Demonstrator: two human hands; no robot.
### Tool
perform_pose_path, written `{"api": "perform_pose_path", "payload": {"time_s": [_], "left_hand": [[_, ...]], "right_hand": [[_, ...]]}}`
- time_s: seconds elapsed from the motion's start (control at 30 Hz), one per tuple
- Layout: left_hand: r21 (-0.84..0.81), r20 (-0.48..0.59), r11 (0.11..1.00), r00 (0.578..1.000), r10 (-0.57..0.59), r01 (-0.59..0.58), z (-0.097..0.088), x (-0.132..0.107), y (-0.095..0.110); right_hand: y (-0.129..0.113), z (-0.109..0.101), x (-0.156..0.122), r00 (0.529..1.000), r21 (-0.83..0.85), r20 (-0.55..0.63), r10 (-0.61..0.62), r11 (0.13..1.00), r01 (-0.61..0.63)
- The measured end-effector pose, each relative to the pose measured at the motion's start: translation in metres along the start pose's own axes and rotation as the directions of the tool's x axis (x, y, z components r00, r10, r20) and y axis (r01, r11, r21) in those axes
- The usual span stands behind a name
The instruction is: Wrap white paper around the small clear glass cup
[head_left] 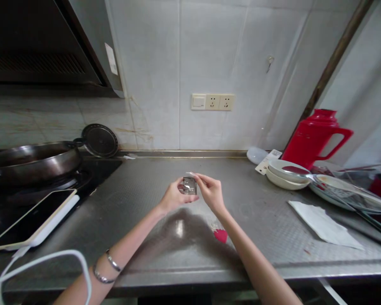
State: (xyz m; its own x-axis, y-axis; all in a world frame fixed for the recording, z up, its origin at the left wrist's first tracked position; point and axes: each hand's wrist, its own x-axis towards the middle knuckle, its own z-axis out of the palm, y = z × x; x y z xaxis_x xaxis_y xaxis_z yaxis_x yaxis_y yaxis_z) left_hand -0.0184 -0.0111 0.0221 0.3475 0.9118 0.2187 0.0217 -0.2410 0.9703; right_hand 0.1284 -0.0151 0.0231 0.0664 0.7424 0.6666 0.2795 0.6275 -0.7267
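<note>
My left hand (172, 196), wearing two silver bangles on the forearm, grips a small clear, greyish square block (189, 186) between thumb and fingers above the counter. At its upper right, my right hand (211, 191) is closed in a pinch. A small white piece (189, 173) shows at those right fingertips, along the block's top edge; its kind is too small to tell. On the metal counter (139, 186) below my right wrist lies a small red piece (220, 235) with pale bits beside it, partly hidden by my forearm.
Left: a large pan (34, 163) on the stove, a round black lid (100, 140), and a phone (34, 220) with a white cable (51, 255). Right: a red thermos jug (316, 137), stacked bowls (287, 174), plates with utensils, and a white paper napkin (324, 224).
</note>
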Motion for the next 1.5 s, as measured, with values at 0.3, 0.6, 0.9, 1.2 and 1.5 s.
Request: {"api": "perform_pose_path", "payload": {"time_s": [0.3,0.6,0.9,1.2,1.5], "left_hand": [[-0.076,-0.082,0.985,0.984,-0.16,0.154,0.002,-0.004,0.016],[0.058,-0.036,0.994,0.996,-0.087,0.089,0.003,0.001,-0.003],[0.056,-0.031,0.992,0.993,-0.113,0.115,0.0,-0.002,0.01],[0.016,-0.125,0.983,0.976,-0.18,0.184,-0.014,0.006,-0.001],[0.136,-0.097,0.982,0.988,-0.122,0.135,-0.009,0.007,-0.011]], "right_hand": [[-0.011,-0.004,-0.003,0.999,0.066,0.034,-0.005,0.998,0.003],[-0.004,-0.002,0.001,0.997,-0.023,-0.079,0.004,1.0,-0.006],[-0.003,0.0,-0.003,0.962,0.018,0.134,-0.236,0.972,0.236],[-0.009,0.001,-0.004,0.927,0.078,0.252,-0.276,0.961,0.265],[0.002,0.0,0.0,0.998,0.007,-0.059,-0.012,1.0,0.012]]}}
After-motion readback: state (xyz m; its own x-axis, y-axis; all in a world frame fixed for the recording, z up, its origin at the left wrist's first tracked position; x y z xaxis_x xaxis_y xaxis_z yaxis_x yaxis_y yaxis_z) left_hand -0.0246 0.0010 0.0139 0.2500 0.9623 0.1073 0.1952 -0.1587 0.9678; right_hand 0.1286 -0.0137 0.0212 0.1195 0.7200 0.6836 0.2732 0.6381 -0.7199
